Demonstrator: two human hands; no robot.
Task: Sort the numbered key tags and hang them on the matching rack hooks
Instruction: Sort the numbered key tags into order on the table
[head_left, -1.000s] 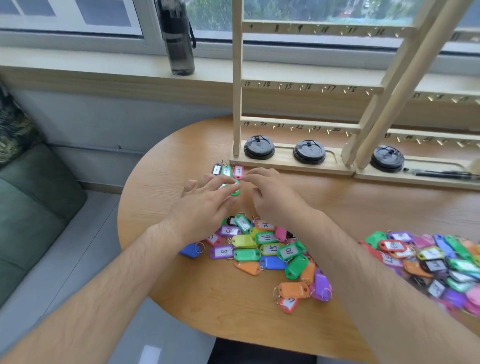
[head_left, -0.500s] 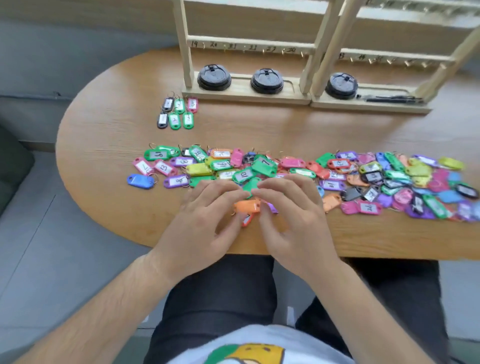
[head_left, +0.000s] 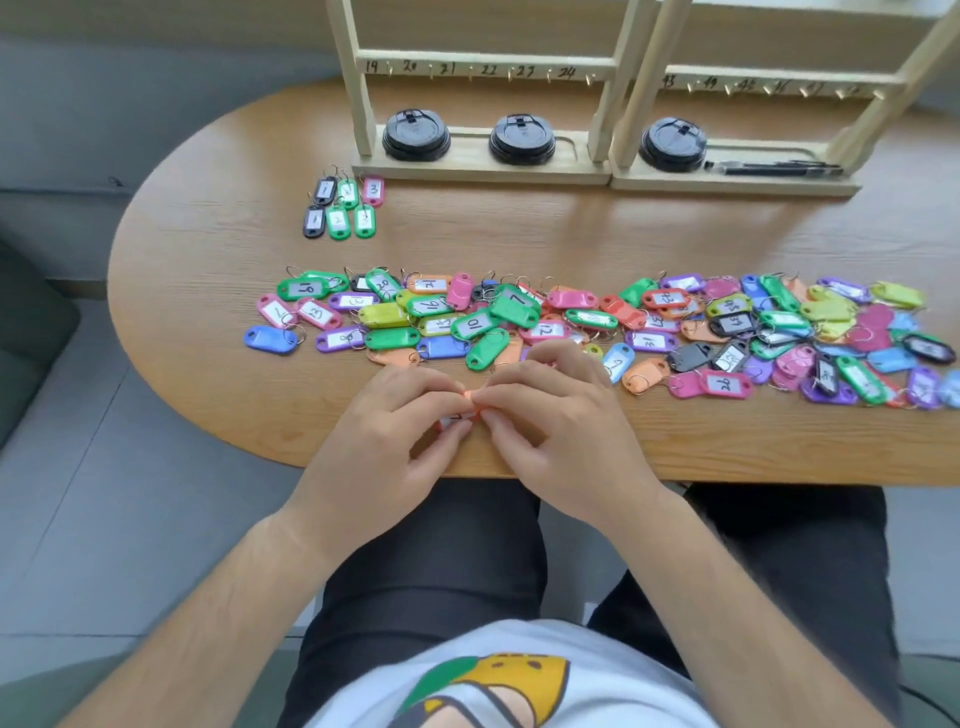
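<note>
Presently the orange key tag (head_left: 469, 401) is pinched by left hand (head_left: 384, 441) and right hand (head_left: 561, 431), fingertips together, just short of the loose pile (head_left: 571, 317); the label is best turned face-up and read before placement with the sorted tags (head_left: 340, 208) farther ahead, leftward.

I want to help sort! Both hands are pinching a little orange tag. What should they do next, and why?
Probably turn the orange tag face-up to read its number. The left hand and right hand hide most of its label, and the sorted tags by the rack lie grouped by number: 1, 2, 3.
</note>
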